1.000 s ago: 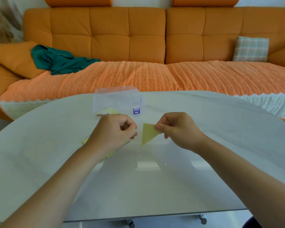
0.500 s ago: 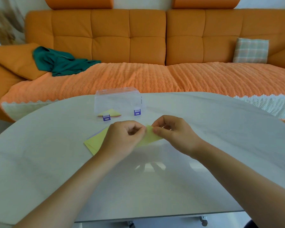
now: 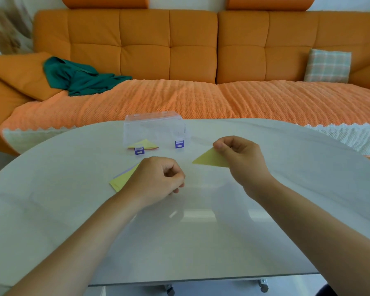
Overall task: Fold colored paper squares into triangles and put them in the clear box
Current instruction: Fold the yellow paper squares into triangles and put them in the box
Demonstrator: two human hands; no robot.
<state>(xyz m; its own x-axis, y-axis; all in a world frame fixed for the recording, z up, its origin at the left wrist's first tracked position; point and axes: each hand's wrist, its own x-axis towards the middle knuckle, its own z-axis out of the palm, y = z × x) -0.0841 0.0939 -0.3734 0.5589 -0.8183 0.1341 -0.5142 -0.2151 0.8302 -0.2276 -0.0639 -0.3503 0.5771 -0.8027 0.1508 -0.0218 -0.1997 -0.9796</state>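
My right hand [image 3: 241, 159] pinches a folded yellow paper triangle [image 3: 209, 160] by its upper corner, holding it just above the table right of centre. My left hand [image 3: 158, 180] hovers with fingers curled and nothing in it, above the right end of a small stack of yellow and lilac paper squares [image 3: 122, 179]. The clear box [image 3: 156, 129] with two purple latches stands at the table's far edge. Folded yellow and pink triangles [image 3: 144, 144] lie inside it at its left front.
The pale oval table [image 3: 201, 231] stretches toward me. Behind it is an orange sofa [image 3: 201, 60] with a green cloth [image 3: 83, 77] on the left and a checked cushion [image 3: 327, 65] on the right.
Both hands were together on the yellow paper half a second ago. Now my right hand has carried the folded triangle off to the right, and my left hand has let go.
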